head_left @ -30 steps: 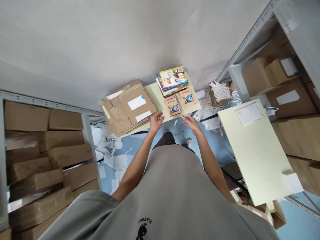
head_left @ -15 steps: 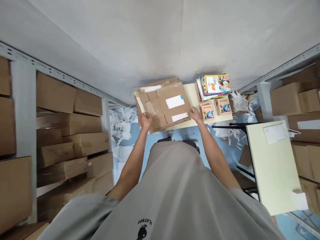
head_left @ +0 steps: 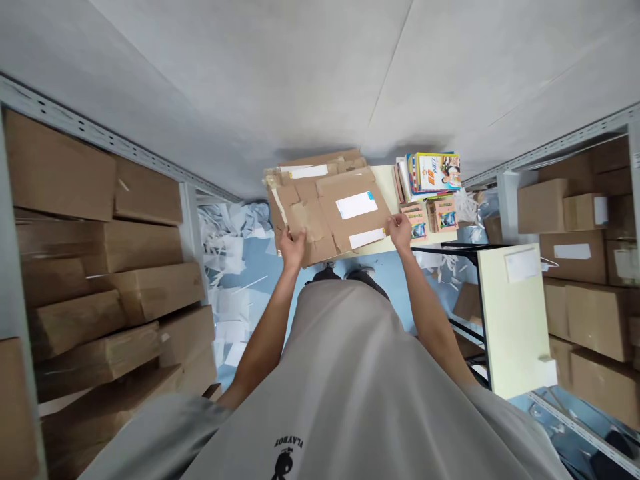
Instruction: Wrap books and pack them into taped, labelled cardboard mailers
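Observation:
A flattened cardboard box [head_left: 327,230] with white labels lies tilted over the cream tabletop [head_left: 384,183], on other folded cardboard [head_left: 345,160]. My left hand [head_left: 293,248] grips its lower left edge, thumb on top and the other fingers partly hidden. At the right edge, my right hand [head_left: 400,233] has its fingers curled together against the cardboard; the fingertips are partly hidden. Just beyond that hand lie small pink-covered books [head_left: 416,223] and more of them [head_left: 446,215]. A stack of colourful magazines [head_left: 440,172] sits behind these.
Shelves of cardboard boxes stand to the left [head_left: 155,250] and right [head_left: 593,307]. Shredded paper [head_left: 233,233] litters the blue floor. A cream side table [head_left: 517,320] with a black frame stands at right. A grey wall [head_left: 320,80] rises behind the tabletop.
The view has shifted a little. My right hand has curled more tightly at the cardboard's right edge. My left hand stays at the lower left edge; the cardboard has hardly moved.

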`<state>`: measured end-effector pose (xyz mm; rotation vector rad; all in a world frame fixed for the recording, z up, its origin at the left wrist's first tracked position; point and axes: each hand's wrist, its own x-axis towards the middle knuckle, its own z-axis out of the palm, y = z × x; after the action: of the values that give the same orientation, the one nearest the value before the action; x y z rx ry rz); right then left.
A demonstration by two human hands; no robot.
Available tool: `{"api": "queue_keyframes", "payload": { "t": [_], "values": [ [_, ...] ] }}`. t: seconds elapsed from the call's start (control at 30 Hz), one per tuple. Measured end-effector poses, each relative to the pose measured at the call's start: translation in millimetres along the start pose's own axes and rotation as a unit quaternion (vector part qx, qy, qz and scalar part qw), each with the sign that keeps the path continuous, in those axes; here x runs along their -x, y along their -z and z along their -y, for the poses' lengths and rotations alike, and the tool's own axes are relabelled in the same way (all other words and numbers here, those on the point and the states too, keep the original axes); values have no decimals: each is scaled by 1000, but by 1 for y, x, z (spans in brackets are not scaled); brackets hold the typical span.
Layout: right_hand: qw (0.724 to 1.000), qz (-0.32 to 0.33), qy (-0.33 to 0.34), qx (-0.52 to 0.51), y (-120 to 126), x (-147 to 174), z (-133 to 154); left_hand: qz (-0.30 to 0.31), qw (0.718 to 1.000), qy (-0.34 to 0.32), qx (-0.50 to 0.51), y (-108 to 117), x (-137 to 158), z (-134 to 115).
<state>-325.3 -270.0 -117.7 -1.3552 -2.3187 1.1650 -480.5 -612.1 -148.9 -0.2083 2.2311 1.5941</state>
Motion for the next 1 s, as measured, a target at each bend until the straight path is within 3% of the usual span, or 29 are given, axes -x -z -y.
{"api": "queue_keyframes", "payload": {
  "t": [0.1,0.2,0.27,0.4,0.53,0.63,0.8,1.0],
  "values": [
    [998,-13,-8,-69,22,2,-12,33,994,49,97,6,1,-18],
    [987,-37,-21,-153,57,13,-33,119,985,1,122,-2,4,-46],
    [982,-68,-31,-175,87,25,-50,194,973,-46,118,-20,10,-65],
    [952,-177,-66,-241,150,58,-88,346,925,-103,120,-85,36,-94],
    [899,-281,-135,-309,204,98,-128,435,886,-135,87,-151,77,-104],
    [865,-318,-169,-349,230,131,-161,470,867,-160,43,-189,109,-104],
    [832,-359,-157,-393,257,180,-219,502,847,-176,16,-254,156,-102],
    [805,-394,-182,-405,306,236,-293,528,816,-221,-77,-367,210,-102]
  ]
}}
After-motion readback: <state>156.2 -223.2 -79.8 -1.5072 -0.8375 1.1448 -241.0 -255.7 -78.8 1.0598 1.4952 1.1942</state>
